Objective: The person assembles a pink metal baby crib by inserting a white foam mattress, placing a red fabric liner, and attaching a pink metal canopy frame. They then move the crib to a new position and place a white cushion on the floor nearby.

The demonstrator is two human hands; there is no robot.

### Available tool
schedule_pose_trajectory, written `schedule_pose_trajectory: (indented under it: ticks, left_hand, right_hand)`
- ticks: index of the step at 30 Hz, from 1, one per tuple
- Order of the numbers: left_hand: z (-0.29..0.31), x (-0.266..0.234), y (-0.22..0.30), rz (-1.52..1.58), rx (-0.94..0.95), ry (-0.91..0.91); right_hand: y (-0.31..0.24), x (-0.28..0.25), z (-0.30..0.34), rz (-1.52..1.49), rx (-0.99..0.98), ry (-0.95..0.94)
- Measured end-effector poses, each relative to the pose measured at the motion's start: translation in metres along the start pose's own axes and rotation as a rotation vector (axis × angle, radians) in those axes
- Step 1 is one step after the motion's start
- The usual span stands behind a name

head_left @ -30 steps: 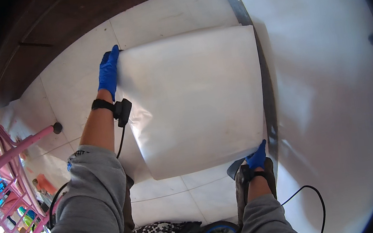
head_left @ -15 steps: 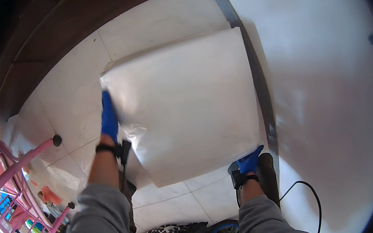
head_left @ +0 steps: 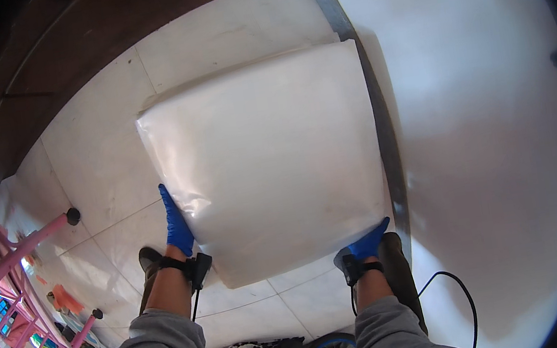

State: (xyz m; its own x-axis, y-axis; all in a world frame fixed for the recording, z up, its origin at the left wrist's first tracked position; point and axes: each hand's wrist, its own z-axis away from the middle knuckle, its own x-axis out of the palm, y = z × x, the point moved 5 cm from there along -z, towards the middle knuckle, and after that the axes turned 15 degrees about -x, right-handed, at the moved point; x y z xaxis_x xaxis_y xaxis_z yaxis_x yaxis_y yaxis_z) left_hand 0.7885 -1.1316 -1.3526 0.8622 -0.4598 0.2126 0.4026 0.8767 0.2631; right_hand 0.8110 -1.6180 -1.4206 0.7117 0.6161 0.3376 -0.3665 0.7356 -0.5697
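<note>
A large, glossy white sheet (head_left: 276, 160), roughly square and perhaps plastic, lies in front of me with its left side creased and shiny. My left hand (head_left: 176, 222), in a blue glove, rests along the lower part of its left edge, fingers stretched out and close together. At the near right corner, my right hand (head_left: 369, 241), also blue-gloved, presses against the near edge with its fingers extended. Part of its palm is hidden. What lies beneath the sheet cannot be seen.
Pale floor tiles (head_left: 104, 164) surround the sheet. A dark strip (head_left: 394, 178) runs along its right side, beside a white wall-like surface (head_left: 483, 143). Dark wooden furniture (head_left: 49, 86) stands at far left. A pink metal rack (head_left: 24, 255) is nearer left. A black cable (head_left: 465, 290) curves at right.
My left hand has slid down the sheet's left edge toward me. The sheet's left corners have shifted slightly left. My right hand stays at the near right corner.
</note>
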Motion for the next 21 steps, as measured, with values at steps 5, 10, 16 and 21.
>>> schedule_pose_trajectory:
  ticks: [5,10,16,21]
  left_hand:
    - [-0.012,-0.004,-0.011,-0.01,-0.016,0.001]
    - [-0.006,0.0,-0.005,-0.016,0.039,-0.037]
    - [-0.01,0.072,0.139,-0.45,0.537,-0.006]
    - [-0.059,0.11,0.196,-0.798,0.138,-0.216]
  right_hand:
    - [-0.018,0.028,-0.006,0.036,-0.022,0.058]
    - [-0.031,0.047,-0.013,0.274,-0.066,-0.126]
    - [-0.036,0.038,-0.017,0.235,0.009,0.039]
    - [-0.038,0.033,-0.021,0.362,-0.063,0.033]
